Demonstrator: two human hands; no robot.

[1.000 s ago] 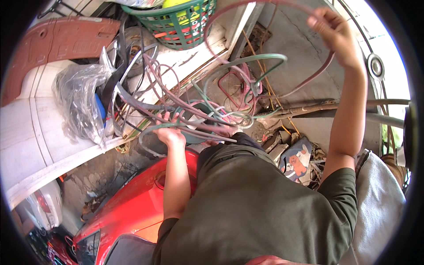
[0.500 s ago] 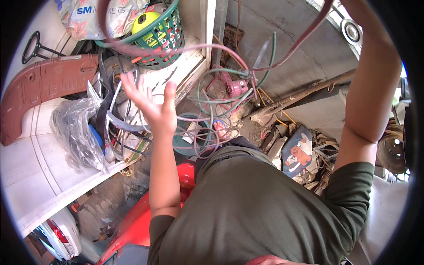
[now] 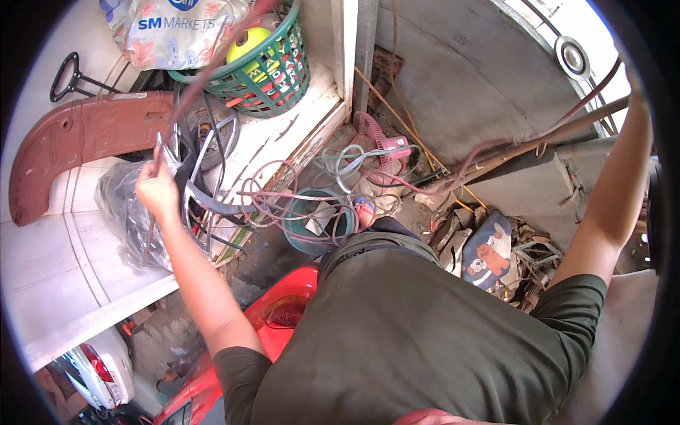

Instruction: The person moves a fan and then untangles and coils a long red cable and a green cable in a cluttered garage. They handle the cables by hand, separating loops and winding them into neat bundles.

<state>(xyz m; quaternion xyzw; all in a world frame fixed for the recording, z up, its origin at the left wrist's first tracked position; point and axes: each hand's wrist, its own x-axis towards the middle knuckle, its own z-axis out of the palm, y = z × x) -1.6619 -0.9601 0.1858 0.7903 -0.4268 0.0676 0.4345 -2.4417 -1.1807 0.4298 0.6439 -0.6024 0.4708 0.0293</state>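
Observation:
My left hand is closed around a thin reddish-brown hose, raised at the left above a clear plastic bag. From that hand the hose slants up past the top edge, and a short length hangs below. My right hand is stretched out to the far right rim, where its fingers are mostly hidden. The hose runs up to this hand and appears gripped there. Between my arms, loose loops of reddish and grey-green hose dangle above a dark green bucket.
On a white ledge stand a green basket, a printed bag, a brown curved panel and the plastic bag. A pink fan, a wooden pole and rubble lie ahead. A red glossy body is beside me.
My left hand, open before, has moved left and closed on the hose. My right arm has swung outward and down to the right. The hose loops have dropped and spread leftward.

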